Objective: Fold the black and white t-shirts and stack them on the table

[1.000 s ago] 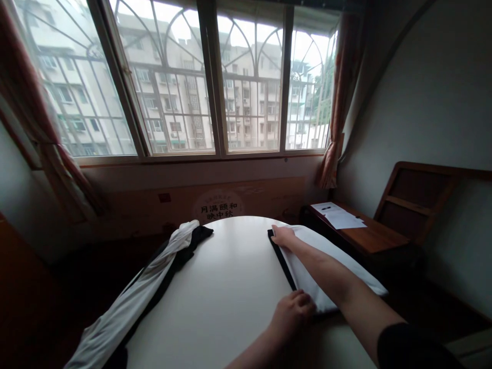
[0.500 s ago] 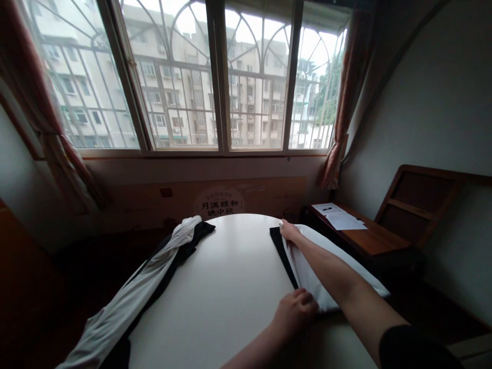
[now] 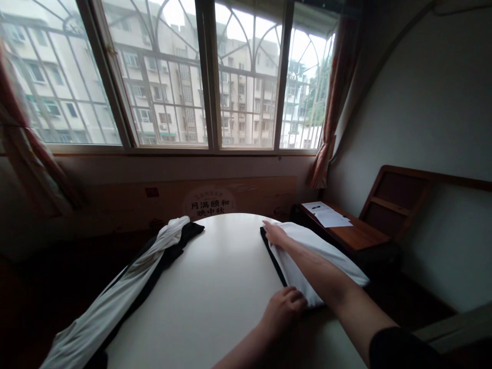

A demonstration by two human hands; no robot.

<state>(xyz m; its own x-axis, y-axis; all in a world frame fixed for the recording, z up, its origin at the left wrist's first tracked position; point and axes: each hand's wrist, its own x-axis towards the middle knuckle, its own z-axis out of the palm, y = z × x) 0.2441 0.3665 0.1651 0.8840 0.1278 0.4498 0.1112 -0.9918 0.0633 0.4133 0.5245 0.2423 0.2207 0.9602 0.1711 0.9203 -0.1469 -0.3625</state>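
Folded white fabric (image 3: 307,241) lies over black fabric (image 3: 274,259) on the right side of a round white table (image 3: 215,277). At its far left corner, my right hand (image 3: 274,234) rests with fingers stretched out on the fabric's edge. Nearer to me, my left hand (image 3: 286,305) has its fingers curled over the near left corner of the white fabric. Only a narrow black strip shows along the left edge, between the two hands. What garment this is, I cannot tell.
A long bunched white garment (image 3: 126,292) with black cloth (image 3: 154,274) beneath it lies along the table's left side. Beyond the table's right edge stands a wooden chair-like piece (image 3: 365,233) with white papers (image 3: 326,214) on it. A barred window (image 3: 246,102) is ahead.
My right hand has brought the white fabric's far corner left and down over the black, and its fingers have straightened. The black strip is narrower. The view has turned slightly right.
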